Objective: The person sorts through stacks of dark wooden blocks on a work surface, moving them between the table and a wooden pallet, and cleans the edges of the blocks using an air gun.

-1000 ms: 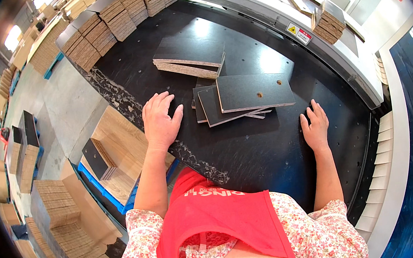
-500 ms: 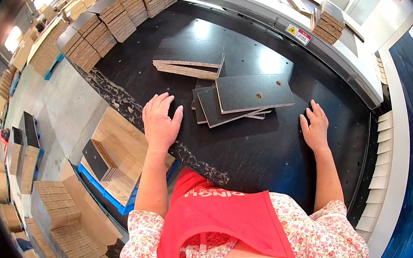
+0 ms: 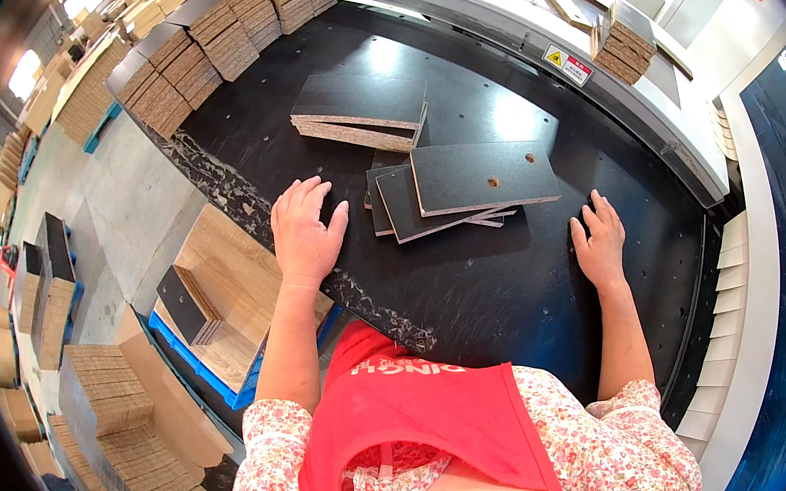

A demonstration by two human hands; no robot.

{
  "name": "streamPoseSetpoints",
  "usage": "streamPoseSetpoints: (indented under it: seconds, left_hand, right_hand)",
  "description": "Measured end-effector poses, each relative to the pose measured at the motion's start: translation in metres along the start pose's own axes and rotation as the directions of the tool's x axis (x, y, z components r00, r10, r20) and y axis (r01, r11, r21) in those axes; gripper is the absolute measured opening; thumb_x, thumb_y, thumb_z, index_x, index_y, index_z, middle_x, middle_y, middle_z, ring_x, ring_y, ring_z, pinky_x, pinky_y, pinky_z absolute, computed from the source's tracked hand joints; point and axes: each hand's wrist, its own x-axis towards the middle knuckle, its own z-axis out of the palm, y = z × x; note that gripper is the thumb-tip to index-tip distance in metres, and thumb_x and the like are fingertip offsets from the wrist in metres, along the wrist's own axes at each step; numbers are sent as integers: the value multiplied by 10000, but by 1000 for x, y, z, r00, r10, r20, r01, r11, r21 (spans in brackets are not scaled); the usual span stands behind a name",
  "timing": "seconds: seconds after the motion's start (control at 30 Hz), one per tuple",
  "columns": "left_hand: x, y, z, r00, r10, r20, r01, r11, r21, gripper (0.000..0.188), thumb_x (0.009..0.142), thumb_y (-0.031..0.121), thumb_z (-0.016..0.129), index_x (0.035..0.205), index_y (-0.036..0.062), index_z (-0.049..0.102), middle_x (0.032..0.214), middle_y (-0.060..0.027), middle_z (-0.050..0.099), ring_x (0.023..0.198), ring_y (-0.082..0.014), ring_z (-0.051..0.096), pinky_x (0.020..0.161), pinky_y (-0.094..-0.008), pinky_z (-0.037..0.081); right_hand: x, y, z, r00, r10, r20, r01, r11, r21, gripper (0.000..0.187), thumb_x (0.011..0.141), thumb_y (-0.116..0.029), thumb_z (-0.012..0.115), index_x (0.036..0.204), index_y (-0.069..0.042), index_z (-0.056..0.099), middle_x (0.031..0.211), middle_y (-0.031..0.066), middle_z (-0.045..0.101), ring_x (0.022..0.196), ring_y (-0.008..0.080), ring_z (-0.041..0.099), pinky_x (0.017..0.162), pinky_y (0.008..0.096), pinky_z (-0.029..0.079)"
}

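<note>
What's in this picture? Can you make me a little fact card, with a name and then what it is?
Left hand: palm down on the black table, holding nothing
Right hand: palm down on the table, also holding nothing
Between the hands: a loose pile of dark boards; the top board has two holes
Beyond the pile: more dark boards, with a gap between them
Far left corner: brown-edged board stacks
Clothes: red apron, flowery sleeves
</note>
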Motion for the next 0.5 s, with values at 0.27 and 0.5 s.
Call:
streamPoseSetpoints:
  seconds: [0.27,0.5]
  left_hand:
    - [1,0,0,1000,1,0,-1,1000,-5,370,845,295,666,1142,75,661,1273,-79,610,1271,-286,486,1103,-428,322]
    - [0,1,1,1000,6,-11,-7,1000,-5,364,842,297,668,1130,74,667,1259,-82,618,1259,-291,498,1094,-429,331]
  right_hand:
    - [0,3,2,1000,4,-9,-4,1000,18,375,928,-282,585,1164,2,650,1464,164,453,1372,337,382,1120,480,277]
    - [-1,-1,0,1000,-5,-14,5,1000,-2,363,929,-242,588,1157,34,643,1461,173,461,1354,349,411,1112,457,306]
